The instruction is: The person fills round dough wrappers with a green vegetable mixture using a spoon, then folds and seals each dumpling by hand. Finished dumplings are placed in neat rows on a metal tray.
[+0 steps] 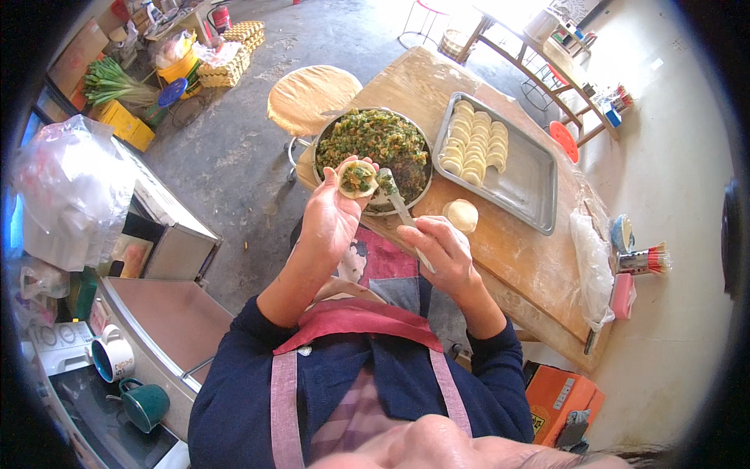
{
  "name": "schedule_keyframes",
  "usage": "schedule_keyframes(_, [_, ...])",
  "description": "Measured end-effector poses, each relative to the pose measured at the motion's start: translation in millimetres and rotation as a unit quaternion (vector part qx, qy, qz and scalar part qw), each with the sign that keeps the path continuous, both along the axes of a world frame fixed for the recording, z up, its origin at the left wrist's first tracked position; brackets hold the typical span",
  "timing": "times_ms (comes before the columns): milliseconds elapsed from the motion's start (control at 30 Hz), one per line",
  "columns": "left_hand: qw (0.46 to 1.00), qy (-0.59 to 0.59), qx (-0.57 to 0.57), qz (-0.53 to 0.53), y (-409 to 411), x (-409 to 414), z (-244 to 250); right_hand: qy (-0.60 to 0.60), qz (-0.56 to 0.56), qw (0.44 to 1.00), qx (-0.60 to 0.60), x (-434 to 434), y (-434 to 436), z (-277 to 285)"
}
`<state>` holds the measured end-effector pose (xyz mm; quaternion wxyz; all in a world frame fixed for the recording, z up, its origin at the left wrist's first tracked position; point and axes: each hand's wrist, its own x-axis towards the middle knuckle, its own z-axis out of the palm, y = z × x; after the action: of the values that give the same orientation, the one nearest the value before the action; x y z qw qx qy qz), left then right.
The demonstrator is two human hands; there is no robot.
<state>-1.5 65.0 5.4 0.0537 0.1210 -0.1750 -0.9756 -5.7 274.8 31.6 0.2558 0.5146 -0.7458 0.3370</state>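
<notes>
On the fingers of my left hand (337,214) lies a round dough wrapper (348,186) with a mound of chopped green filling (357,176) in its middle. My right hand (439,249) grips a flat spatula (399,206), whose tip carries some filling close to the wrapper's edge. Behind both hands stands a wide metal bowl (428,176) heaped with chopped greens and brown bits (375,138). A small stack of round wrappers (460,216) rests on the board just beyond my right hand. Rows of folded dumplings (473,140) fill the left part of a metal tray (527,196).
The floury wooden table (498,246) bears a plastic bag (589,269) at its right edge. A cloth-covered round stool (313,94) stands behind the bowl. To my left are a counter with a green mug (145,405) and a white mug (114,354). An orange box (559,404) sits below right.
</notes>
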Motion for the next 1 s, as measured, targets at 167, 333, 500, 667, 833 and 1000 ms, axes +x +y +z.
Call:
schedule_keyframes(167, [0.999,0.01,-0.005,-0.031,-1,3,0,-0.069,0.02,0.994,-0.083,4,-3,-6])
schedule_keyframes(333, [0.997,-0.004,-0.029,-0.066,5,7,3,-0.199,-0.025,0.974,-0.109,9,-8,12])
schedule_keyframes(500, [0.996,0.008,-0.043,-0.08,8,10,0,-0.224,-0.049,0.965,-0.13,9,-10,9])
schedule_keyframes(667, [0.996,0.011,-0.025,-0.082,6,8,-5,-0.264,-0.046,0.95,-0.161,10,-8,6])
schedule_keyframes(833, [0.997,0.01,-0.005,-0.082,5,9,-4,-0.269,-0.055,0.944,-0.182,5,-4,5])
schedule_keyframes(1000, [0.995,0.014,0.024,-0.094,0,11,-4,-0.362,-0.051,0.904,-0.221,2,2,0])
